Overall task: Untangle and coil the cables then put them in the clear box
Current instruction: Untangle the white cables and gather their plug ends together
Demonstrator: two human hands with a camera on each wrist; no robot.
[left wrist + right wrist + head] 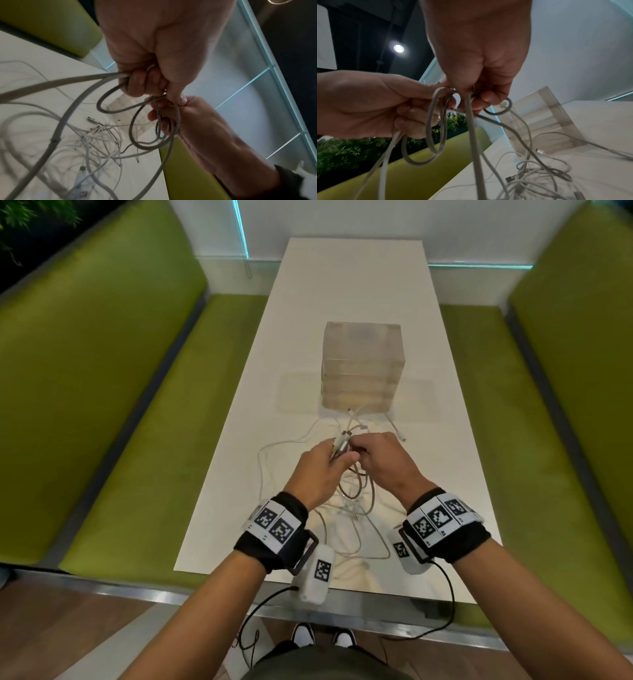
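A grey cable (356, 484) is lifted over the white table (359, 285), and both hands hold it in small loops. My left hand (334, 451) grips several strands of it (68, 79) in curled fingers. My right hand (363, 455) pinches another loop (473, 135) right beside the left thumb. Under the hands a tangle of thin white cables (349, 508) with plugs lies on the table, seen also below the left wrist (101, 135) and the right wrist (530, 175). The clear box (361, 364) stands just beyond the tangle (544, 119); its inside is hazy.
Green padded benches run along the left (137, 405) and right (565, 405) of the narrow table. A white wall with a lit glass strip (241, 231) closes the far end. Loose cable ends trail to the table's near edge (359, 556).
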